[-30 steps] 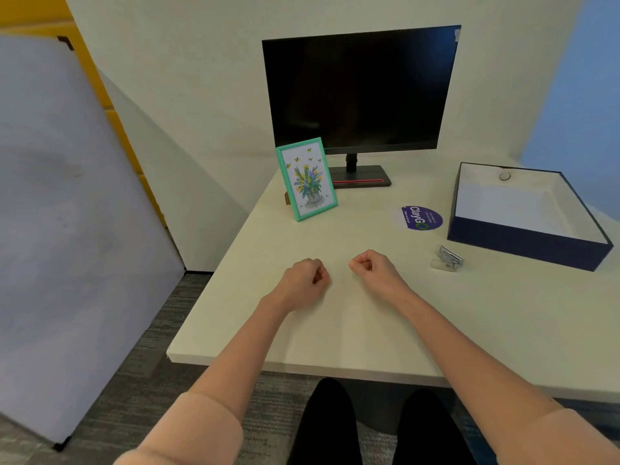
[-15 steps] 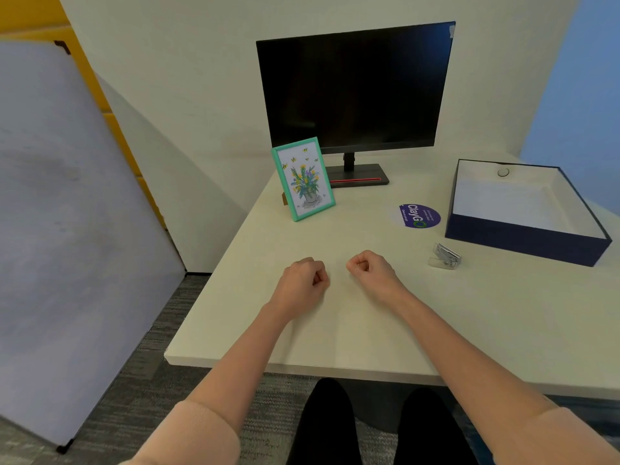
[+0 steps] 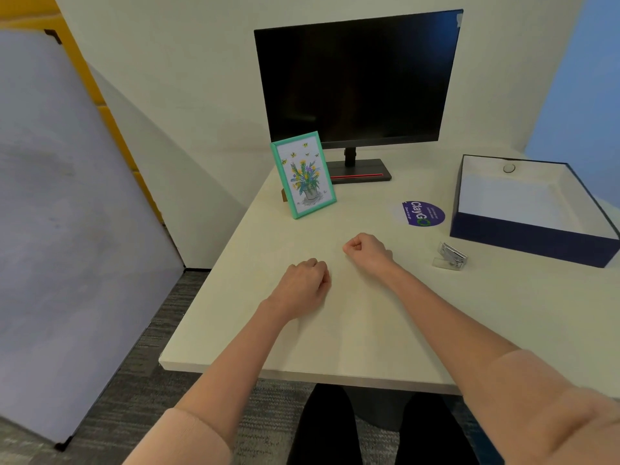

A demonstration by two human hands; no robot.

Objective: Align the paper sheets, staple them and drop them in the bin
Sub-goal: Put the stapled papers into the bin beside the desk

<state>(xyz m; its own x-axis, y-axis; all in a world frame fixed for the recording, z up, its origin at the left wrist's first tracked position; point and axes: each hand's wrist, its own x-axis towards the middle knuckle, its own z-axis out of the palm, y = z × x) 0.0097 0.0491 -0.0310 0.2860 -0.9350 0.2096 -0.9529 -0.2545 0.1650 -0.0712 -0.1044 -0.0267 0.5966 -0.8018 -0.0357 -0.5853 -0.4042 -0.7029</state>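
Head camera showed a person seated at a desk [image 3: 335, 347], left hand [image 3: 303, 283] and right hand [image 3: 367, 251] both resting on it as loose fists, fingers curled in and holding nothing, the two a little apart. No sheets could be made out on the pale desktop, so where the paper lay could not be told. The stapler [image 3: 453, 256], small, with bright metal on a clear base, lay on the desk to the right of the right hand and just in front of the bin [image 3: 533, 241]. It looked light and rigid, best taken across its body between thumb and fingers. Paper, when it came to hand, would likely be light and limp, its sheets prone to slide over one another. Holding the stack by its side edges and tapping it square on the desk seemed the safe way, with the staple set at one corner. The bin, a shallow navy box with a white inside, stood open at the right. Its floor was flat and white, sheet or lining could not be told, and a small round object [image 3: 509, 168] sat by its far wall. A dark monitor [image 3: 357, 78], a green frame [image 3: 303, 174] and a purple sticker [image 3: 419, 213] filled the back of the desk.
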